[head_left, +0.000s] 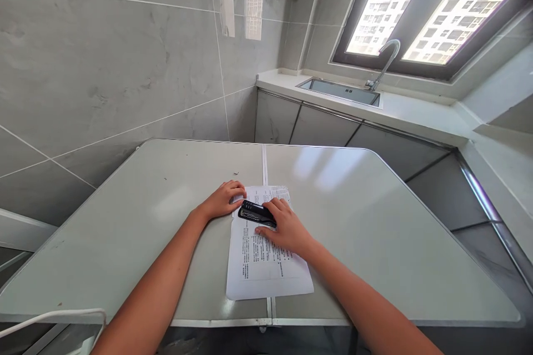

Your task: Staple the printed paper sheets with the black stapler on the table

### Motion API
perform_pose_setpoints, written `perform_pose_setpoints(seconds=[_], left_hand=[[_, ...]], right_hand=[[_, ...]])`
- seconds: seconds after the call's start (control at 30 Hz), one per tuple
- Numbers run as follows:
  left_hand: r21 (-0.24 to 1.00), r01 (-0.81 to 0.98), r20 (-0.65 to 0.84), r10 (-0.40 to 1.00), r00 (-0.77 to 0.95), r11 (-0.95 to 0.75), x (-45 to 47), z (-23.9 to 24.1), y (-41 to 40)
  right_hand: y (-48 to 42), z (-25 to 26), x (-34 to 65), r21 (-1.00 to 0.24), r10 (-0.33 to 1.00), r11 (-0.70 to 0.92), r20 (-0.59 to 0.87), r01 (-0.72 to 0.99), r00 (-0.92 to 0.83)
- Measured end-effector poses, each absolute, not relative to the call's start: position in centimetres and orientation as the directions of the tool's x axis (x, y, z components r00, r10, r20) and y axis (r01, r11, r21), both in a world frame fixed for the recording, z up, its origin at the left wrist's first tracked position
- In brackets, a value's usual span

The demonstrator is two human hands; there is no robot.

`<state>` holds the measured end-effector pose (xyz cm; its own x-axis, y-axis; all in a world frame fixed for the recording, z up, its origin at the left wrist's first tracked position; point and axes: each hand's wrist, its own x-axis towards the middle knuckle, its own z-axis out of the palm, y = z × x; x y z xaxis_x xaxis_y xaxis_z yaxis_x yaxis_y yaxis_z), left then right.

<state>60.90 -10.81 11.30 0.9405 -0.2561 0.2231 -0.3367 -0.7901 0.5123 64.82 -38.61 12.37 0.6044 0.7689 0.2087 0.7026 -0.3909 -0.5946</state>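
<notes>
Printed sheets of paper (266, 272) lie on the folding table, across its middle seam. My right hand (287, 227) is closed round the right end of a black stapler (255, 213), which lies slantwise over the upper part of the paper. The stapler's left end points at the left edge of the sheets. There my left hand (225, 198) rests with its fingers curled at the upper left edge of the paper, close to the stapler's tip. Whether its fingertips pinch the sheets is hard to see, but they touch the edge.
The pale folding table (125, 233) spreads out on both sides. A white cable (54, 314) hangs at the lower left. Beyond the table are a grey tiled wall (104, 55), a counter with a sink (341, 91) and faucet (387, 61), and a window.
</notes>
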Motion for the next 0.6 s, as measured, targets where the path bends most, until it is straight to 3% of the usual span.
perform_pose_setpoints(seconds=[0.13, 0.4, 0.6], left_hand=[[0.503, -0.328, 0.214, -0.253, 0.943, -0.799, 61.1, 11.1, -10.7], [0.521, -0.294, 0.178, -0.234, 0.956, -0.801, 61.0, 11.7, -11.1], [0.494, -0.282, 0.197, -0.21, 0.958, -0.822, 61.2, 11.2, -11.5]], right_hand=[[-38.2, 11.8, 65.9, -0.616, 0.763, -0.403, 0.182, 0.677, 0.62], [-37.0, 10.8, 72.0, -0.706, 0.735, -0.295, 0.263, 0.644, 0.625], [-37.5, 10.1, 72.2, -0.777, 0.62, -0.261, 0.32, 0.573, 0.716]])
